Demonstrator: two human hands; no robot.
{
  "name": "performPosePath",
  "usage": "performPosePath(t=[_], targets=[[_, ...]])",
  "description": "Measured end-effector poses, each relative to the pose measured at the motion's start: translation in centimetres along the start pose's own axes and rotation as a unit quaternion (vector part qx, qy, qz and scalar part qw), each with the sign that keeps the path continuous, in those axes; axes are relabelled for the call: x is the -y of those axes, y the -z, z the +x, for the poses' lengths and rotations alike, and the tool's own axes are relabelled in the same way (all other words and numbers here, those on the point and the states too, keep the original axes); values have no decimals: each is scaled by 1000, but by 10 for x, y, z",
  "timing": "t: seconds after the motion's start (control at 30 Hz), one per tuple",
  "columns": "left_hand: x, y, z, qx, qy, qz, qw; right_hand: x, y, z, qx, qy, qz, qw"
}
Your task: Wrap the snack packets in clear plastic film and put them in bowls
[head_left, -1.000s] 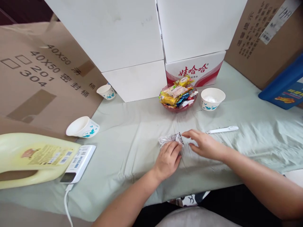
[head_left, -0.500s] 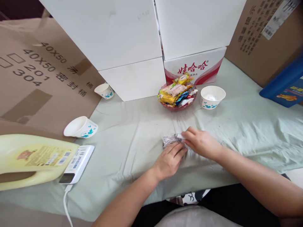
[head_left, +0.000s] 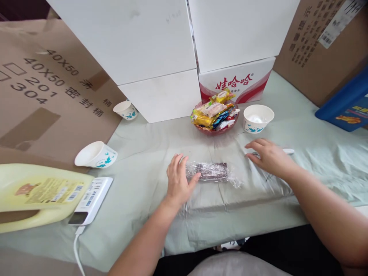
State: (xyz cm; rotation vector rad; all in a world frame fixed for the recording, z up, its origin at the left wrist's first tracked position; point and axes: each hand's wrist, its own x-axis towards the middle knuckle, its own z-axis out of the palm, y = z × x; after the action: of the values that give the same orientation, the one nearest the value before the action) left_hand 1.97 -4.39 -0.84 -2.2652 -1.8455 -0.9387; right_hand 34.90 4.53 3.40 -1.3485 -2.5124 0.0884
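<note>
Packet: long dark snack bar in a crinkled clear plastic wrapper (head_left: 209, 171), lying flat on the pale green cloth-covered surface (head_left: 149, 153), between the two hands.
Long axis: runs side to side across the person's front; its loose twisted end points toward the right hand's side.
Left hand (head_left: 178, 181): flat and spread, palm down, fingers (head_left: 176, 164) pointing away from the body; its thumb rests against the packet's near end, so the packet lies directly to the thumb side of this hand, touching it. It holds nothing closed in its grip.
Right hand (head_left: 268, 156): open, palm down, fingers loosely extended, resting over a slim white pen-like tool (head_left: 287, 151) that shows past its knuckles; whether the fingertips press on the tool I cannot tell. The packet lies toward the thumb side of this hand and a little nearer the body, clearly apart from it.
Nearer hand: the left, in contact; the right is off to the side.
Beyond the right hand's fingers: white paper bowl with blue leaf print (head_left: 258, 118), and next to it a red glass dish heaped with wrapped sweets (head_left: 215, 115).
Off the left hand's outer side: tipped white paper cup (head_left: 96, 155), white power bank (head_left: 91, 195), pale yellow plastic jug (head_left: 34, 195).
</note>
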Motion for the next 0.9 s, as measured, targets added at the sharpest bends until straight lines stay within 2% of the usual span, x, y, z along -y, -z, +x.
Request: performPosePath(t=[0.07, 0.13, 0.17, 0.23, 0.33, 0.4, 0.43, 0.5, 0.57, 0.6, 0.63, 0.7, 0.77, 0.83, 0.9], targets=[[9, 8, 6, 100, -42, -34, 994, 24, -4, 0, -27, 103, 89, 990], [14, 15, 10, 190, -64, -66, 977, 45, -9, -2, -2, 185, 127, 975], [16, 19, 12, 214, -63, -83, 971, 53, -11, -3, 14, 204, 130, 970], [16, 25, 14, 231, -53, -124, 964, 62, -14, -5, 44, 200, 136, 969], [15, 30, 15, 214, -6, -177, 961, 65, -14, -6, 77, 149, 182, 969], [15, 29, 15, 170, 41, -177, 969, 63, -15, -4, 74, 101, 213, 969], [15, 27, 15, 122, 63, -160, 978, 60, -17, -2, 55, 70, 216, 972], [16, 22, 15, -21, 83, -97, 992, 54, -24, 4, -9, 7, 181, 983], [15, 18, 14, -162, 59, -25, 985, 46, -30, 8, -94, -43, 117, 988], [13, 18, 13, -209, 27, -3, 978, 43, -31, 10, -137, -52, 92, 985], [9, 19, 12, -229, -16, 1, 973, 42, -31, 10, -176, -47, 81, 980], [0, 21, 8, -192, -116, -38, 974, 45, -25, 7, -217, 0, 105, 970], [-11, 22, 5, -94, -196, -88, 972, 55, -18, 1, -190, 85, 161, 965], [-18, 19, 2, 11, -214, -92, 972, 64, -15, -3, -105, 156, 196, 962], [-20, 13, 2, 82, -177, -49, 980, 69, -19, -5, -30, 169, 179, 969]])
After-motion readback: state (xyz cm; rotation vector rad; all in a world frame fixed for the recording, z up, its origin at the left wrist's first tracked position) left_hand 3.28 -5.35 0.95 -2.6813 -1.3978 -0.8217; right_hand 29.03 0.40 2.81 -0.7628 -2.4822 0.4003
